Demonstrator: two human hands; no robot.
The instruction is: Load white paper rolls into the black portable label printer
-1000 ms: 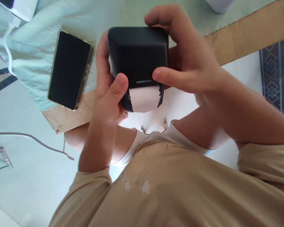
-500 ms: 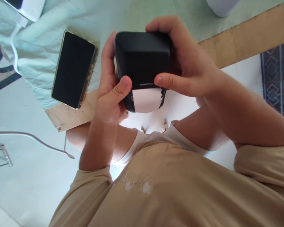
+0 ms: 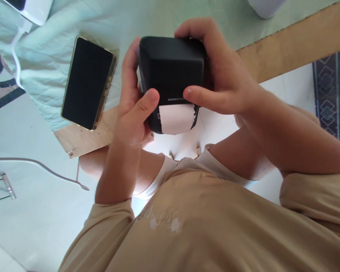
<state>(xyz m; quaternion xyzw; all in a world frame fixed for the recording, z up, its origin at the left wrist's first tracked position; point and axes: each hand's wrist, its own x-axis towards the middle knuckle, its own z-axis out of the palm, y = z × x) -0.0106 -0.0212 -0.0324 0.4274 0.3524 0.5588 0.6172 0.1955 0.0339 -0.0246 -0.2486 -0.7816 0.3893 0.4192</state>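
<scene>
A small black label printer is held up between both hands, above the table's near edge. My left hand grips its left side, thumb pressed on the front lower corner. My right hand wraps its right side and top, thumb lying across the front just above the slot. A strip of white label paper with a torn right edge sticks out of the front slot between the two thumbs.
A black phone with a gold rim lies screen-up on pale green cloth left of the printer. The wooden table edge runs to the right. A white cable crosses the floor at left. A patterned rug lies at far right.
The printer and both hands shifted slightly down and to the right in the picture. My right fingers settled lower onto the printer's top. The paper strip looks the same length.
</scene>
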